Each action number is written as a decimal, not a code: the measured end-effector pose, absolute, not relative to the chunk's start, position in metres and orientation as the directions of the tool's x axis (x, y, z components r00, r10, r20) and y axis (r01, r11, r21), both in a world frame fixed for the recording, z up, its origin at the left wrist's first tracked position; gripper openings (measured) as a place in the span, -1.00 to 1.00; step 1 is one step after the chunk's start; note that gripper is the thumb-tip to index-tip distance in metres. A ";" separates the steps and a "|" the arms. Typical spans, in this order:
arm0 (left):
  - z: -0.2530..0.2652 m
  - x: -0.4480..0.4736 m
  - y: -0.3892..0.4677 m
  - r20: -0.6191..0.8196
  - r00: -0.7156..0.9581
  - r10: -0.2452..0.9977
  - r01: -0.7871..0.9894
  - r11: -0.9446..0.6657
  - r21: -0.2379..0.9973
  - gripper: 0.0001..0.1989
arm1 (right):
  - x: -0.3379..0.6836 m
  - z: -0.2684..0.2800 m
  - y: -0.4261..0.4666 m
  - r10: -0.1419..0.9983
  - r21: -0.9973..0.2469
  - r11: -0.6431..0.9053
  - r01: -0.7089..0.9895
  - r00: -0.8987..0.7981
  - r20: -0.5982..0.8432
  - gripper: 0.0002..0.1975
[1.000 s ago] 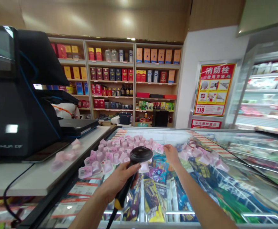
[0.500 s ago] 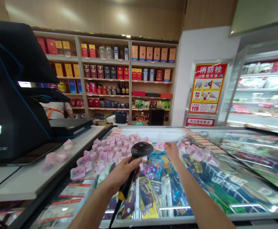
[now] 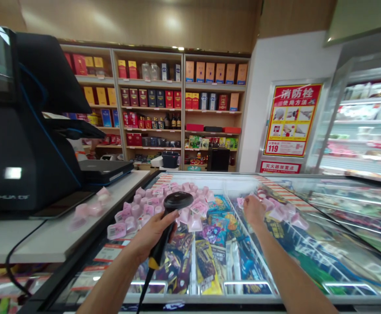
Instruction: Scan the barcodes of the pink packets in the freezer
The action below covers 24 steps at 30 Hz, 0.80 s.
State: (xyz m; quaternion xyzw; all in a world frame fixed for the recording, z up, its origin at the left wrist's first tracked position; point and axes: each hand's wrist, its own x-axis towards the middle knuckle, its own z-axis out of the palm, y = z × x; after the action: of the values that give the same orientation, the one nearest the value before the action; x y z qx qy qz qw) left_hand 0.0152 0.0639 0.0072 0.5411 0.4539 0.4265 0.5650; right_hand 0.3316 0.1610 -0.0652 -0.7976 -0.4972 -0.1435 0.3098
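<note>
In the head view my left hand (image 3: 159, 229) is wrapped round the handle of a black barcode scanner (image 3: 178, 200), its head over a pile of small pink plastic cups (image 3: 144, 205). Some of the cups show barcode labels. My right hand (image 3: 254, 210) is closed in a pinch at the edge of a smaller group of pink cups (image 3: 278, 210) on the right. A pink labelled cup (image 3: 240, 202) shows at its fingertips. Both groups lie on the glass top of a chest freezer (image 3: 229, 298), with colourful packets (image 3: 206, 261) visible below the glass.
To the left, a counter (image 3: 46, 242) bears a black checkout terminal (image 3: 20, 165) and a few more pink cups (image 3: 95, 208). The scanner cord (image 3: 144, 290) runs down toward me. Shelves of boxed goods (image 3: 147, 98) line the back; part of another person (image 3: 94, 146) shows behind the terminal.
My right hand has moved right with the pink cup, from the middle of the glass to the right-hand group. The scanner has shifted left in view. The whole view has turned slightly left.
</note>
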 end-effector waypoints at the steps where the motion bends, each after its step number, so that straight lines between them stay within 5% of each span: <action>1: 0.007 0.014 0.064 -0.046 0.218 0.975 0.003 0.047 0.999 -0.70 | 0.330 -0.066 0.161 0.685 -0.355 -0.297 0.886 0.457 0.567 -0.78; 5: 0.006 0.012 0.063 -0.035 0.243 0.969 0.000 0.036 0.999 -0.69 | 0.303 -0.068 0.165 0.671 -0.405 -0.033 0.914 0.321 0.669 -0.71; 9: 0.005 0.013 0.061 -0.035 0.291 0.956 -0.003 0.037 0.999 -0.70 | 0.254 -0.071 0.171 0.855 -0.517 0.272 0.811 0.043 0.517 -0.77; 12: 0.004 0.015 0.059 -0.033 0.319 0.947 0.014 0.030 0.999 -0.69 | 0.227 -0.076 0.173 0.909 -0.551 0.260 0.793 -0.008 0.418 -0.79; 24: 0.012 0.033 0.053 -0.071 0.363 0.929 0.051 0.056 0.997 -0.71 | 0.281 -0.079 0.186 0.836 -0.844 0.157 0.512 0.386 0.390 -0.81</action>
State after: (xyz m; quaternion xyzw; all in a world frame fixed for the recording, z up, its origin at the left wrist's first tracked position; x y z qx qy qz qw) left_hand 0.0328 0.0532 0.0119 0.5775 0.4242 0.3719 0.5901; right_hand 0.2814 0.1856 -0.0788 -0.6316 -0.5337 0.1495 0.5421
